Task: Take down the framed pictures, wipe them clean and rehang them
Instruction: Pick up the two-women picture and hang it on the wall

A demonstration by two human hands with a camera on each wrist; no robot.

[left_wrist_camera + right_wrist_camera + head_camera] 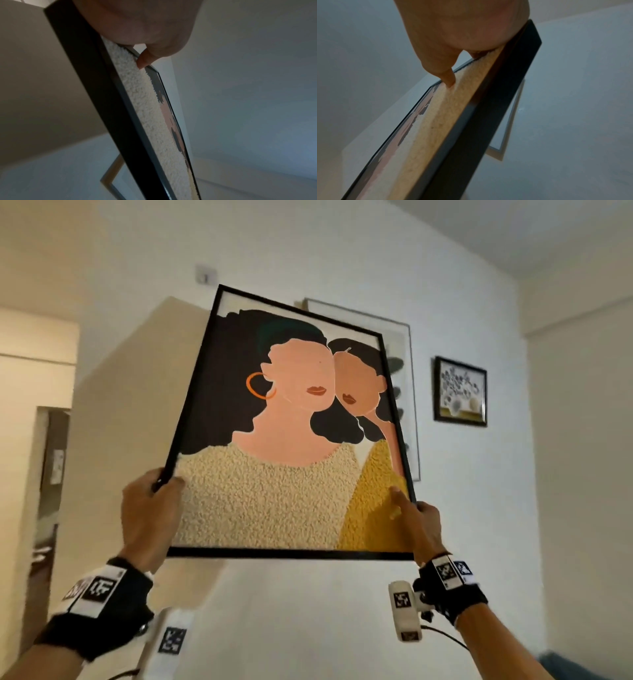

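Note:
A large black-framed picture [284, 419] of two faceless women is held up in front of the white wall, tilted with its top leaning left. My left hand [150, 508] grips its lower left edge, thumb on the glass. My right hand [416, 522] grips the lower right edge, thumb on the yellow part. The left wrist view shows the frame's black side [102, 108] and my thumb [145, 59] on the front. In the right wrist view my thumb [447, 75] presses the picture's yellow front [453, 115]. The fingers behind the frame are hidden.
A pale-framed picture [404, 364] hangs on the wall behind the held one, mostly covered. A small black-framed picture [460, 392] hangs further right. A switch plate [206, 274] sits high on the wall. A doorway [51, 474] opens at the left.

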